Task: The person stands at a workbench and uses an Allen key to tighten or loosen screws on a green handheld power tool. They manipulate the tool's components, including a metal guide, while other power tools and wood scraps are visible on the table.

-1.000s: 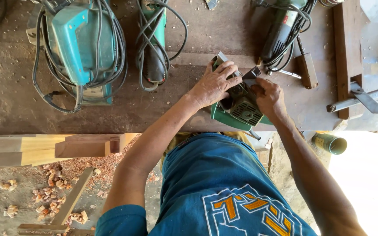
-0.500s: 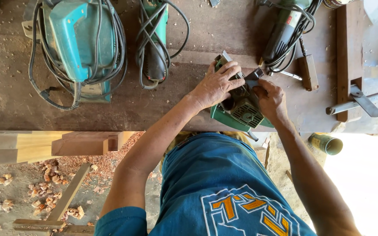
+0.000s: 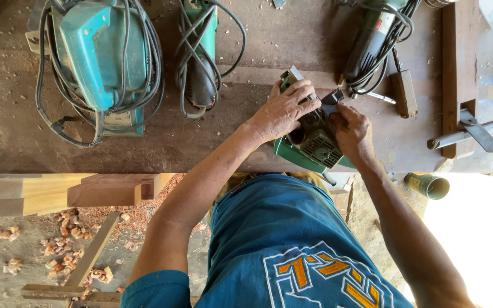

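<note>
both hands on a green power tool (image 3: 315, 145), a small planer-type w/ dark vented housing, sitting at the near edge of the counter (image 3: 246, 142), partly overhanging it. left hand (image 3: 283, 111) lies over the tool's top, fingers curled down round the far end, clasping the body. right hand (image 3: 350, 132) is pressed on the tool's right side, thumb and fingertips pinching at a small dark part near the top; can't tell exactly what that part is.

just beyond the right hand: a green angle grinder (image 3: 372, 40) w/ black cord bundled round it, cord loops reaching almost to the fingertips. right of that hand, close by, a small wood block (image 3: 404, 93), then a long dark wood strip (image 3: 455, 74) running away from the person, w/ a metal bar clamp (image 3: 468, 133) across its near end. below-right of the right hand, off the counter edge, a green tube (image 3: 427, 186) w/ open end.

left of the left hand, apart from it: a slim green tool wrapped in cord (image 3: 201, 57), and well further left a big teal power tool (image 3: 98, 57) also cord-wrapped. counter surface dusty w/ sawdust.

under the left forearm side, below the counter: pale and reddish timber pieces (image 3: 69, 191), wood shavings (image 3: 69, 228) on the ground. person wears a blue shirt (image 3: 281, 245).
</note>
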